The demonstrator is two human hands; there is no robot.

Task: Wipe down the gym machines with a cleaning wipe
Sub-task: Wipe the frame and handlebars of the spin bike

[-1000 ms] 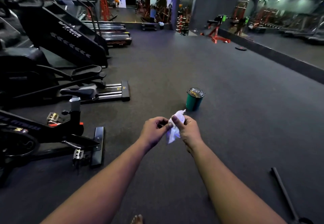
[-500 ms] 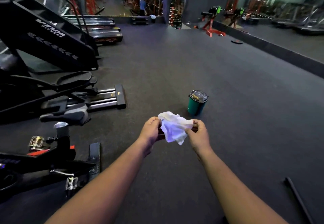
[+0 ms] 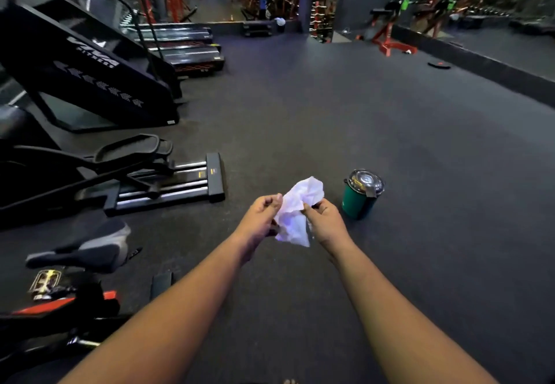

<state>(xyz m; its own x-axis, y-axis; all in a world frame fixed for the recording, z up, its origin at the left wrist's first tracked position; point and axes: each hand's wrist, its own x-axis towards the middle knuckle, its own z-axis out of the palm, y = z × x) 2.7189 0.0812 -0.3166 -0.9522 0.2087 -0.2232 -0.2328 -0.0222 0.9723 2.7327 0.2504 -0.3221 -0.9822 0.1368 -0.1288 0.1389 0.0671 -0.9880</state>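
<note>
A crumpled white cleaning wipe [image 3: 297, 211] hangs between my two hands in front of me, above the dark floor. My left hand [image 3: 262, 218] pinches its left edge and my right hand [image 3: 326, 223] pinches its right edge. A green canister [image 3: 359, 200] with a clear lid stands on the floor just right of my right hand. At the lower left is an exercise bike with a black saddle [image 3: 87, 248] and a metal pedal [image 3: 45, 283]. Behind it stand an elliptical trainer [image 3: 126, 170] and a black stair climber [image 3: 90, 74].
Treadmills [image 3: 186, 44] line the far left. Red benches and racks [image 3: 387, 32] stand at the back, and a weight plate [image 3: 439, 65] lies on the floor near the mirrored right wall. Open dark rubber floor stretches ahead and to the right.
The wipe has been pulled open from a tight twist into a looser sheet between my hands. The view has shifted, so the bike saddle and machines sit lower and nearer.
</note>
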